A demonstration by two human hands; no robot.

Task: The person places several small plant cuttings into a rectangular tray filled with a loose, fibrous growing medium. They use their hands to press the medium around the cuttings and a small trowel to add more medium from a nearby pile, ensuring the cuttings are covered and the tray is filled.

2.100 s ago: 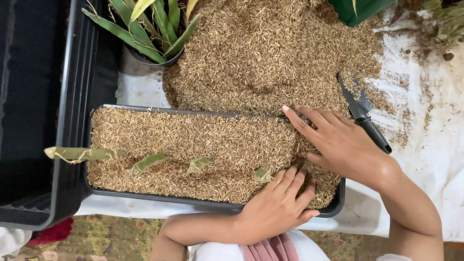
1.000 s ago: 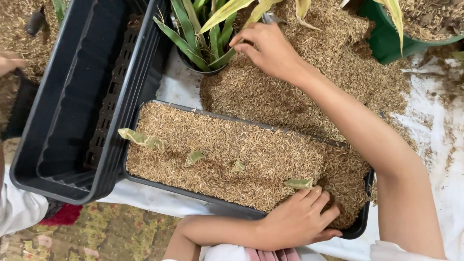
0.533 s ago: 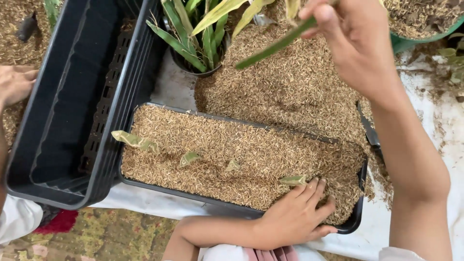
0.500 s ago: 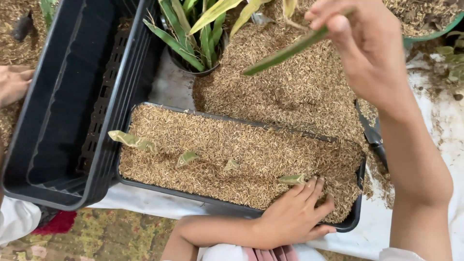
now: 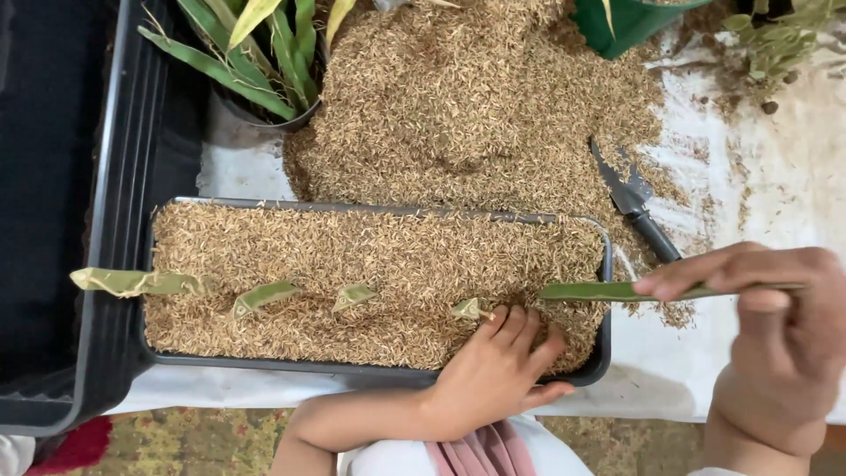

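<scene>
A long green leaf cutting lies nearly level at the right of the frame, its long axis running left to right. Its tip points left, over the right rim of the tray, and its other end is pinched in the right hand, whose fingers are closed together around it. The left hand rests lower centre, fingers spread and pressed into the rice husks beside a short planted cutting.

The black rectangular tray fills the middle of the frame, packed level with husks. Three more cuttings stand in a row to the left (the leftmost one hangs out over the tray's edge).

Above the tray a loose heap of husks spreads across a white sheet covering the table. A small dark trowel lies at the heap's right edge, blade toward upper left. A potted plant with striped green-yellow leaves sits upper left, beside a large black crate along the left side. A green pot peeks in at the top. Patterned floor shows at the bottom.
</scene>
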